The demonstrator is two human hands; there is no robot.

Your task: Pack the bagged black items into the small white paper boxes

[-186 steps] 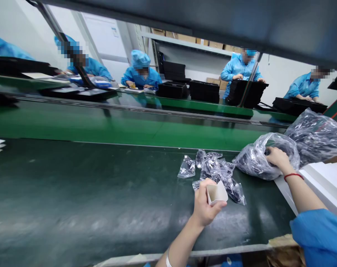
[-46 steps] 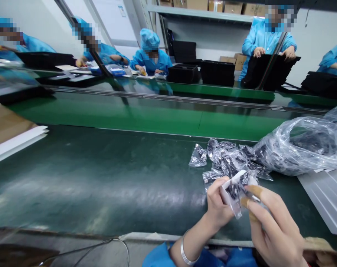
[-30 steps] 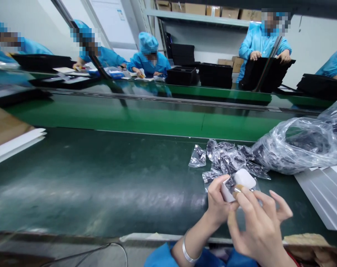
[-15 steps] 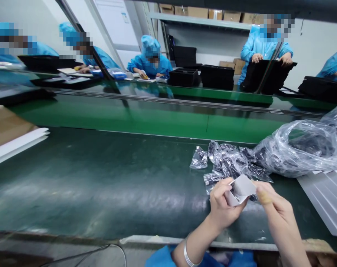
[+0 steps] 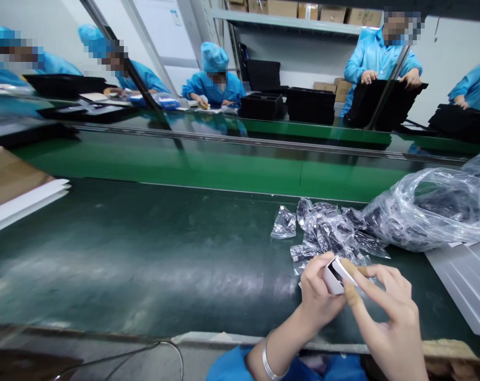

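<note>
A small white cardboard box [image 5: 332, 283] is in my left hand [image 5: 318, 296], whose fingers wrap round its sides. Its end faces me, with a dark gap showing inside beside the flap. My right hand [image 5: 394, 309] has thumb and fingertips pressed on that flap, some fingertips wearing yellowish covers. What lies inside the box cannot be made out. Just beyond my hands is a pile of dark cables in clear plastic bags [image 5: 329, 233], and one bagged cable [image 5: 284, 222] lies apart to its left.
A large clear plastic bag [image 5: 442, 211] of dark items sits at the right, above flat white cardboard pieces [image 5: 462, 280]. White boards and a brown carton [image 5: 14, 182] are at the left edge. Across the green line, several people in blue work among black trays [image 5: 310, 106].
My right hand has moved left and forward onto the box's end. The flap that stood up wide is now folded down over most of the opening.
</note>
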